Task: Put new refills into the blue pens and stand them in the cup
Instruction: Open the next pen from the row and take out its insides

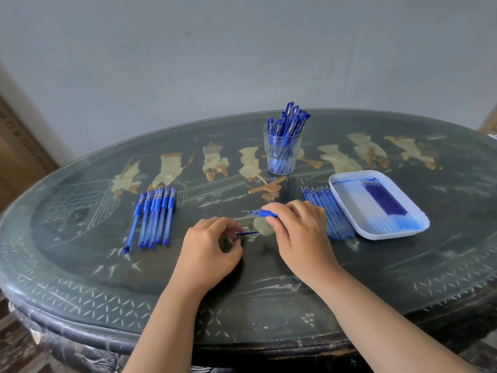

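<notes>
My right hand [298, 230] grips a blue pen [262, 212] by its rubber grip, its metal tip pointing left. Just below it, my left hand [212, 246] pinches a small blue pen part [247, 233], probably the cap, that points right toward the pen. A row of several capped blue pens [154, 218] lies on the table to the left. A clear glass cup [282, 152] with several blue pens standing in it is at the back. Loose refills [326, 211] lie in a row right of my right hand.
A white plastic tray [347, 208] at the right holds several dark blue refills [384, 199] and pale tubes. The dark oval table [107, 292] has painted figures. A cardboard box [18, 154] stands by the wall at left.
</notes>
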`<state>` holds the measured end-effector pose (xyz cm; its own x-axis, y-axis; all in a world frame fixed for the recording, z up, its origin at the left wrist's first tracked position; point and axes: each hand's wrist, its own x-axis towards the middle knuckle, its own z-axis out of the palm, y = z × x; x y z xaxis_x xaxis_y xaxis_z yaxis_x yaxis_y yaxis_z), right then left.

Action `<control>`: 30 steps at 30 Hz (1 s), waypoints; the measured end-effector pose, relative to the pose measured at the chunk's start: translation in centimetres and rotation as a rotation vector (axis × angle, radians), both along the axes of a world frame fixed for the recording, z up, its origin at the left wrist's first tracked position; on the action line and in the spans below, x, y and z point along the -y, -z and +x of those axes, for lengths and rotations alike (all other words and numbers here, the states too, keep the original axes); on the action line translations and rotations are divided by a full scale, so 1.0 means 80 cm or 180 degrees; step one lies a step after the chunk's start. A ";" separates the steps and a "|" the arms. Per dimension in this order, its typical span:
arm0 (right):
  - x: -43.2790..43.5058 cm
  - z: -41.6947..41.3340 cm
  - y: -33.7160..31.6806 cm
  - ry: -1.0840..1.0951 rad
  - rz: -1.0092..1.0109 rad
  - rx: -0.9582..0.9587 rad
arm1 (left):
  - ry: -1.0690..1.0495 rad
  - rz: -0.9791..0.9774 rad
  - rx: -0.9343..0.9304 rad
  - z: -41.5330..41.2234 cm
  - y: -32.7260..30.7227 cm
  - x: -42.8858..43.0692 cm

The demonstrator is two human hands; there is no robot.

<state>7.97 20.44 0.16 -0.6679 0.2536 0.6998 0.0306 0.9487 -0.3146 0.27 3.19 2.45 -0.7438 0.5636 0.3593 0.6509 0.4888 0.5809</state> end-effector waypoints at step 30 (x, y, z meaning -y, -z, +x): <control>0.000 0.023 -0.119 -0.0933 -0.4402 -0.0354 | 0.0608 0.1167 0.1766 0.005 -0.031 0.002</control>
